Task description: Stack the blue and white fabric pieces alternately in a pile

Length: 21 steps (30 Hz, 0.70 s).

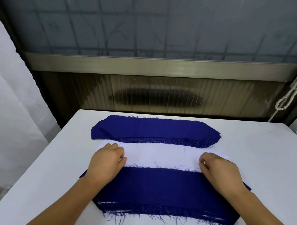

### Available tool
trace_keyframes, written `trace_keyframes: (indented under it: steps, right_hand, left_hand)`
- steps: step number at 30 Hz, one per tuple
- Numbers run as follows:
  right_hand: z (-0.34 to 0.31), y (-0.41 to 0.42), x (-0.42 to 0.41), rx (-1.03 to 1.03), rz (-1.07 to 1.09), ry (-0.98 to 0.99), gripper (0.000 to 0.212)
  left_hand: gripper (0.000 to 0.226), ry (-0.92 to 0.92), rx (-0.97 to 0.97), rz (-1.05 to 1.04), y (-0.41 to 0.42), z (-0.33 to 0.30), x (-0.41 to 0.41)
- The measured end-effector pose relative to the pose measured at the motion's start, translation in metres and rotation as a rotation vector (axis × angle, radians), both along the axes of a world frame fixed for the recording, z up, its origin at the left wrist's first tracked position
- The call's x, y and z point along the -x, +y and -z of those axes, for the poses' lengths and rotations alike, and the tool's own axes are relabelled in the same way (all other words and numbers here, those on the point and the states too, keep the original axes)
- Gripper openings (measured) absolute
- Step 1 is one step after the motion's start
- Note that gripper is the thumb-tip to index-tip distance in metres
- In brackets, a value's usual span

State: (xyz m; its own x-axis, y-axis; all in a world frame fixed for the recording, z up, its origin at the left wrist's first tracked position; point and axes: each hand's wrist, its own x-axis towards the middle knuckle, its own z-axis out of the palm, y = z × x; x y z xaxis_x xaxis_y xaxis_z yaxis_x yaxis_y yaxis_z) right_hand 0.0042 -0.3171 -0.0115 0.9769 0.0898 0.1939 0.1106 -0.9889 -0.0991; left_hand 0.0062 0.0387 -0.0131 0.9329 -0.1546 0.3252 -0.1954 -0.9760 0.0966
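Two hands: left hand (pixel 108 164) and right hand (pixel 218 170), both low on the white table (pixel 263 164), fingers curled in toward the white fabric piece (pixel 162 157).
Head view, grip: each hand looks to be pinching that white piece near its end, left at the left end, right at the right end; fingertips are tucked under, so how much cloth is caught I cannot tell.
White piece, place: lies flat between the two blue lots, its near edge touching or just overlapping the near pile.
Near pile (pixel 165 192): blue piece on top, a sliver of white showing at its lower left edge, so likely the alternating stack; both wrists rest over it.
Far stack (pixel 155 130): blue pieces only, several layers, at the table's far side, just beyond the white piece.
Handling, judged: thin, light, limp cloth; will sag and fold if lifted at one point.
Edges: frayed, loose threads may snag on neighbours and drag a layer along.
Where to hold: both short ends at once, kept taut, as the hands are set now.
Risk: white on white table, edge hard to see when aligning.
Background: rope (pixel 293 87) hanging at right, not involved.
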Motion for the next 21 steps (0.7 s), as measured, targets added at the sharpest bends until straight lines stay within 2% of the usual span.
trace_keyframes:
  steps: [1, 3, 6, 13, 18, 21]
  right_hand:
    - [-0.001, 0.006, -0.006, -0.049, -0.029, -0.003, 0.008]
    - [0.0, 0.017, -0.018, -0.123, -0.099, 0.012, 0.004]
    - [0.006, 0.028, -0.033, -0.207, -0.155, 0.017, 0.016]
    - [0.021, 0.023, -0.036, -0.396, -0.189, 0.087, 0.024]
    - [0.023, 0.025, -0.036, -0.39, -0.196, 0.085, 0.027]
    - [0.023, 0.025, -0.036, -0.4, -0.18, 0.042, 0.02]
  left_hand:
    - [0.011, 0.013, 0.009, 0.029, -0.006, -0.001, -0.006]
    - [0.019, 0.042, 0.054, 0.082, -0.019, 0.0, -0.018]
    - [0.033, 0.08, 0.132, 0.131, -0.032, 0.004, -0.032]
    - [0.037, 0.144, 0.285, 0.132, -0.031, 0.023, -0.038]
    - [0.041, 0.124, 0.282, 0.143, -0.031, 0.027, -0.037]
    - [0.035, 0.067, 0.25, 0.147, -0.032, 0.026, -0.036]
